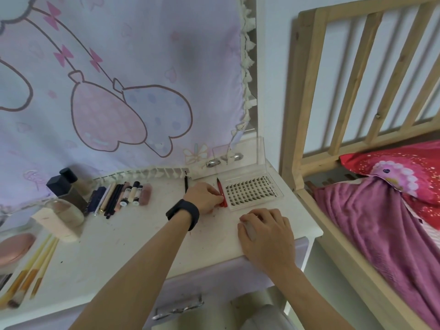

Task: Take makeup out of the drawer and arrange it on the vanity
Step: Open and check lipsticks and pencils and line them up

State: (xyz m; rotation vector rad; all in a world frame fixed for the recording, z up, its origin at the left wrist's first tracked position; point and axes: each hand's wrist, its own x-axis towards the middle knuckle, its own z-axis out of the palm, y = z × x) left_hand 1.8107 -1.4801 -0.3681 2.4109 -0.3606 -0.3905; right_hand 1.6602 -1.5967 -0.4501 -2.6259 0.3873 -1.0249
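Pinching left hand (206,196): thumb and fingertips are closed on the lower end of a red pen (219,190); there is a dark band on the wrist.
Red pen: it lies on the vanity (142,239), tip toward the wall, right against the left edge of the lash box (252,192).
Right hand (265,232): it sits knuckles up near the vanity's front edge, just in front of the lash box. The fingers are curled over something pale, and from here I cannot tell whether it grips it.
Lash box: a clear case with its lid standing open at the back and rows of dark lash clusters inside. The strip along its right side looks to read "XOYO"; the smaller print is too fine to read.
Black pencil (186,184): it lies alone, just left of the left hand, pointing at the wall.
Pencils and tubes (121,198): they lie side by side in a row left of the middle; the tube labels are too blurred to read.
Dark bottle (63,184): it stands back left, beside a jar (65,211).
Brushes (31,275): they lie at the left front, near a pink compact (14,248).
Drawer (214,279): a lilac front with a metal handle, under the vanity top.
Cloth (119,91): it hangs behind the vanity and carries a cartoon print.
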